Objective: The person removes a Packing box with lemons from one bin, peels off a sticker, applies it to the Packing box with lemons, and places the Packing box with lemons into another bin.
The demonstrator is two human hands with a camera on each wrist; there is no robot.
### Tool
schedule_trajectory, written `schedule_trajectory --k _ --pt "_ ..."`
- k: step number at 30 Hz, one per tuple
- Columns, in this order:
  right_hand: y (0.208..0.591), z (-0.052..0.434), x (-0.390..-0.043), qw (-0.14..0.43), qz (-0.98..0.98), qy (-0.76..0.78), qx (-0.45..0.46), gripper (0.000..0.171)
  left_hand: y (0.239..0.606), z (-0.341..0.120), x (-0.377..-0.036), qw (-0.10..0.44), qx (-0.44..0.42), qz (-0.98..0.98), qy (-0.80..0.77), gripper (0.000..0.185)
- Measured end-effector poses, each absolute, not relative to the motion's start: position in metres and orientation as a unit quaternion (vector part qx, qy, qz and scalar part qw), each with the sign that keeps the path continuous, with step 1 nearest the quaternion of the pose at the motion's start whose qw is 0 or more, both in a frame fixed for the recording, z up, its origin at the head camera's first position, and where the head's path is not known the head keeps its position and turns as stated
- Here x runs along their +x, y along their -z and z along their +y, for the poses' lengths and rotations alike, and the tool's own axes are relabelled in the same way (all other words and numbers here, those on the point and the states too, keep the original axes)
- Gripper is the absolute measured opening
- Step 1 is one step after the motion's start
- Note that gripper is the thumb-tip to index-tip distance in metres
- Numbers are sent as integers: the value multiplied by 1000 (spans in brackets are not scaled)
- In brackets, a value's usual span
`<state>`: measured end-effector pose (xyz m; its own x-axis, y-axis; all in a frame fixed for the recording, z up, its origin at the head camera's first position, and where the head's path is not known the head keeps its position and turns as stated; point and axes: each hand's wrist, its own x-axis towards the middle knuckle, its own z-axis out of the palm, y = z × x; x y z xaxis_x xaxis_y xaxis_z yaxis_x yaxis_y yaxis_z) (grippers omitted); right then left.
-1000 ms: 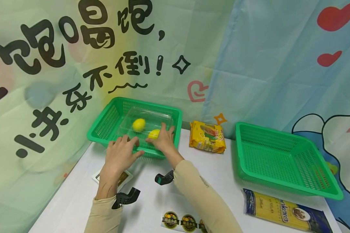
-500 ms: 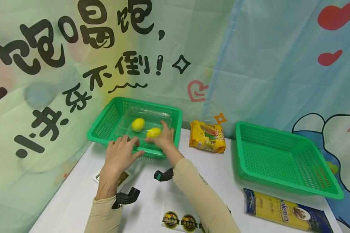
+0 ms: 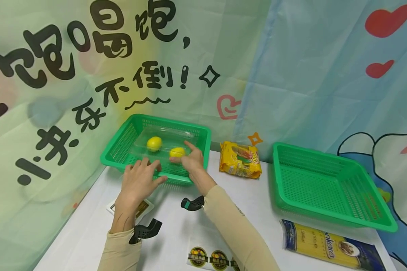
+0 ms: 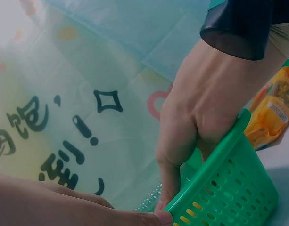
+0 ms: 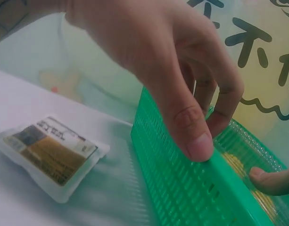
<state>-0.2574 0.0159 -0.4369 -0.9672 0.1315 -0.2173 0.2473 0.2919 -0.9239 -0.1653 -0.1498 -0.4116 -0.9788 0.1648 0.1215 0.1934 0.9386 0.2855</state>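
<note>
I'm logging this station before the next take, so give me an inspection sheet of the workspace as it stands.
Surface: white table, partly covered.
Job's things: clear box with two lemons inside left basket.
Clutter: empty right basket, yellow snack bag, pasta pack, small packet, sticker strip.
Grippers: left hand on the left basket's near rim, fingers straight; right hand reaches over that rim to the clear box.
Cables: nothing seen.
Surroundings: printed cloth backdrop.

Head view high, facing forward-down, wrist views close, seemingly low, sharing green basket (image 3: 122, 145) rim.
</note>
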Motion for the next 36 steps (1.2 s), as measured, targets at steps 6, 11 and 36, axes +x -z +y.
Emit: schedule_trajectory --k 6,11,36 --pt "437 20 -255 38 827 553 97 61 411 -148 -164 48 -96 -983 148 32" --pt "437 23 -253 27 843 531 82 53 410 -146 -164 46 -98 -984 144 32" --pt "404 51 -228 -53 838 539 64 55 408 -149 -163 45 -99 -982 155 34"
